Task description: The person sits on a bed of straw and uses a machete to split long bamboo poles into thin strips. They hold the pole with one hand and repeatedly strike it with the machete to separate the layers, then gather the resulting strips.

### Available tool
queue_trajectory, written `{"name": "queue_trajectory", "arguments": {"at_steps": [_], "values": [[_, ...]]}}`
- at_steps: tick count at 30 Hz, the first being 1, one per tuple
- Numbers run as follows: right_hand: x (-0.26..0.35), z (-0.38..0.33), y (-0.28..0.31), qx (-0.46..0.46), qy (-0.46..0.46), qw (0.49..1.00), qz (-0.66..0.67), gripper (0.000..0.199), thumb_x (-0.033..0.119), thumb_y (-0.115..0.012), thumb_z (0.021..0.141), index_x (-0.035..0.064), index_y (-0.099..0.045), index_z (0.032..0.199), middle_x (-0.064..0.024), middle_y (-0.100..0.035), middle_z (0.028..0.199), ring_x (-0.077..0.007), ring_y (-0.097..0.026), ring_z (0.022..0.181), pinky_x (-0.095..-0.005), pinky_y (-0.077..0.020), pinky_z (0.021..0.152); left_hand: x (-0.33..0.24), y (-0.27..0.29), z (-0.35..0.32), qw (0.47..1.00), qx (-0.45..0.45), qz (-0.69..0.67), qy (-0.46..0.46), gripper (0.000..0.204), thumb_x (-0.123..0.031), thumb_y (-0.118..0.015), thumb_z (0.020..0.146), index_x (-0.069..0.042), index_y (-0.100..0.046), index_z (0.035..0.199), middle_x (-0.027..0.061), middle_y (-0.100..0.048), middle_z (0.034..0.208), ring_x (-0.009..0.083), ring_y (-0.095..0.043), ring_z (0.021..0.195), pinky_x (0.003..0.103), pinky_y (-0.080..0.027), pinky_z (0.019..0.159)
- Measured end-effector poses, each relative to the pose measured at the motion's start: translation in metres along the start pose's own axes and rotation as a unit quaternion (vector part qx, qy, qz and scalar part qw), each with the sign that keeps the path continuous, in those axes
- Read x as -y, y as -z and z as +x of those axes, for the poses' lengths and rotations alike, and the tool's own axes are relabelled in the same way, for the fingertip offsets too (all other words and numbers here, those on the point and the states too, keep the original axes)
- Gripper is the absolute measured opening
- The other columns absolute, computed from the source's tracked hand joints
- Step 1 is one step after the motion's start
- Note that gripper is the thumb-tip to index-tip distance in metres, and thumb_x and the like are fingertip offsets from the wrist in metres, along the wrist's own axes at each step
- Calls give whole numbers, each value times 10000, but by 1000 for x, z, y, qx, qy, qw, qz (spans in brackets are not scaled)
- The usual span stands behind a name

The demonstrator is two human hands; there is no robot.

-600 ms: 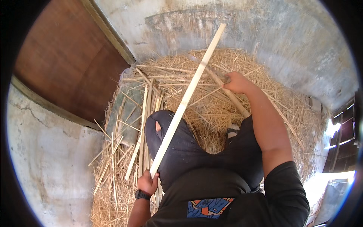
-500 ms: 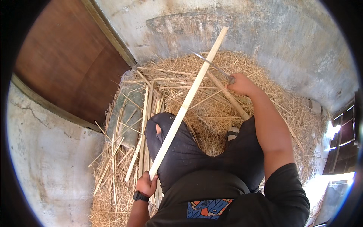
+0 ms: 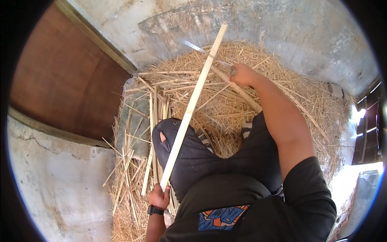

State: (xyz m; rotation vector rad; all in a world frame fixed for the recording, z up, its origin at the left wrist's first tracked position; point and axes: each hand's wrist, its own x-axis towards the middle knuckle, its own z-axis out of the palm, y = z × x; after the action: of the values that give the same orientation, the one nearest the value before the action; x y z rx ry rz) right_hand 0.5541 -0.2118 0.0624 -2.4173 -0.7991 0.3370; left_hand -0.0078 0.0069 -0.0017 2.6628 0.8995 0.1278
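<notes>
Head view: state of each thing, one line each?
Long pale strip: tilted, near end gripped, far end up by the wall.
Left hand: closed on the strip's near end.
Right hand: closed on a blade handle.
Blade: held out over the straw, blurred.
Split strips: lying loose beside the knee.
Straw pile: spread on the floor.
Trouser knee: torn.
</notes>
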Motion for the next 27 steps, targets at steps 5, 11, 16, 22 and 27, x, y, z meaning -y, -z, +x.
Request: {"name": "queue_trajectory", "arguments": {"at_steps": [5,11,16,22,27], "values": [[78,-49,-28,154,245,947,-143,308,319,-771,836,57,-710,988,-135,-723,869,-308,-710,833,-462,-553,779,8,-4,-3,999,-26,-21,-25,371,-367,-717,911,-43,-548,845,191,-591,614,445,-614,591,498,-468,528],[80,-66,19,45,221,961,-162,316,389,-774,851,80,-709,874,-90,-693,731,-282,-707,761,-446,-549,722,15,-1,-6,996,17,-83,-18,367,-357,-696,928,-23,-577,835,210,-603,647,439,-629,622,472,-474,549],[44,-38,34,-49,73,990,-113,377,417,-773,844,60,-680,919,-102,-694,753,-287,-709,762,-429,-551,699,8,-1,-4,991,46,-127,-15,349,-350,-685,944,-8,-624,910,217,-637,695,419,-661,669,437,-500,590],[83,-58,-20,13,261,955,-138,324,356,-742,853,73,-671,993,-114,-700,775,-309,-707,752,-450,-554,689,-14,13,6,936,143,-322,14,262,-256,-597,1031,-12,-619,940,-7,-553,712,93,-478,698,291,-439,655],[75,-35,-32,-6,276,956,-99,242,313,-713,863,118,-694,1004,-131,-696,765,-314,-703,738,-473,-550,687,-24,29,18,953,104,-285,2,298,-302,-606,1021,-13,-607,949,79,-598,693,195,-571,641,351,-458,619]]}}
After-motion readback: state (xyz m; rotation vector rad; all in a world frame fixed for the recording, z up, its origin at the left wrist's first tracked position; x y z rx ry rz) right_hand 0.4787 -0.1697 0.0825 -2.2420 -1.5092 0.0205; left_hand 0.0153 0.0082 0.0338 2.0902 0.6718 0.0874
